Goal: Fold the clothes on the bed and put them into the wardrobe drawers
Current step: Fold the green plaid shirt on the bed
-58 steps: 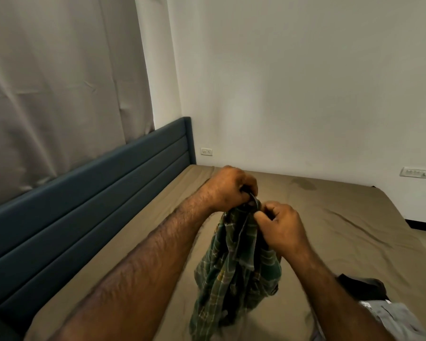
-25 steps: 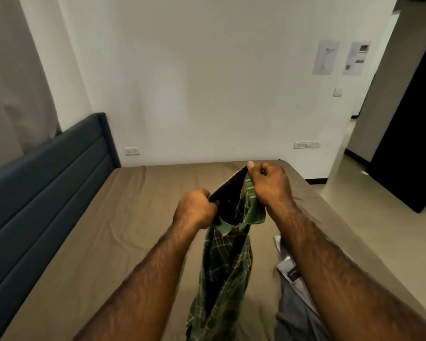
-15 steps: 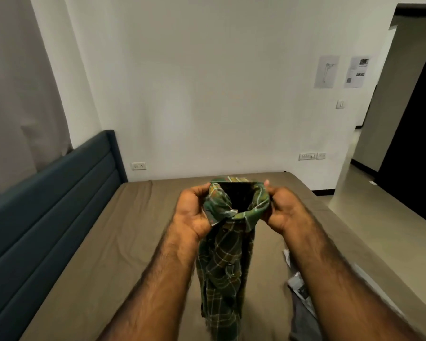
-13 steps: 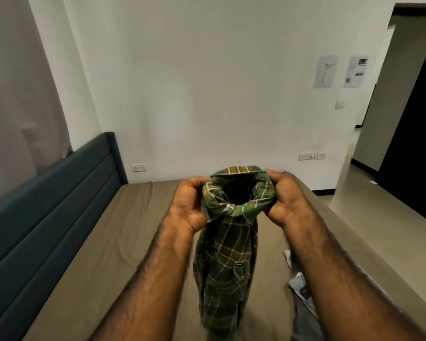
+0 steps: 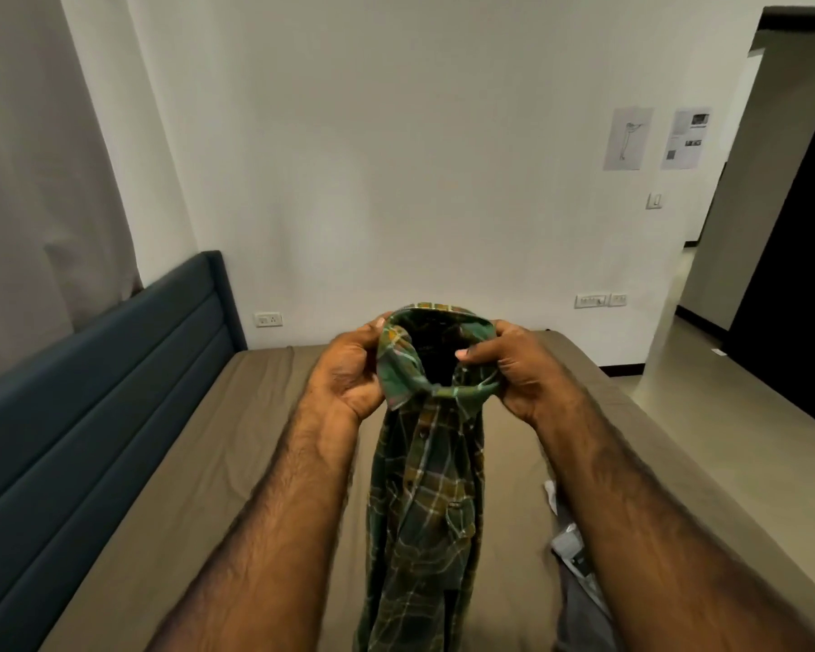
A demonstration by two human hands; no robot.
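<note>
I am standing at the side of the bed (image 5: 264,444), and its brown sheet is stretching away from me to the white wall (image 5: 396,157), giving me a broad flat place to lay a garment once it is sorted out. The blue headboard (image 5: 90,392) is running along my left, and the curtain (image 5: 34,181) is hanging above it.

I am holding the green checked shirt (image 5: 427,501) up in front of me, above the bed, so that its body is hanging straight down and the cloth is falling out of its bunches under its own weight. I judge this is the step of finding the shirt's shape before any fold is made.

My left hand (image 5: 349,369) is gripping the left side of the collar (image 5: 436,355), fingers curled round the cloth. My right hand (image 5: 514,369) is gripping the right side, thumb tucked over the edge into the opening. The two hands are apart, with the collar open in a ring between them, which is showing me the neck and which way the front is facing.

More clothes (image 5: 572,557), grey and white, are lying on the sheet by my right forearm, waiting. The wardrobe drawers are not in view.
</note>
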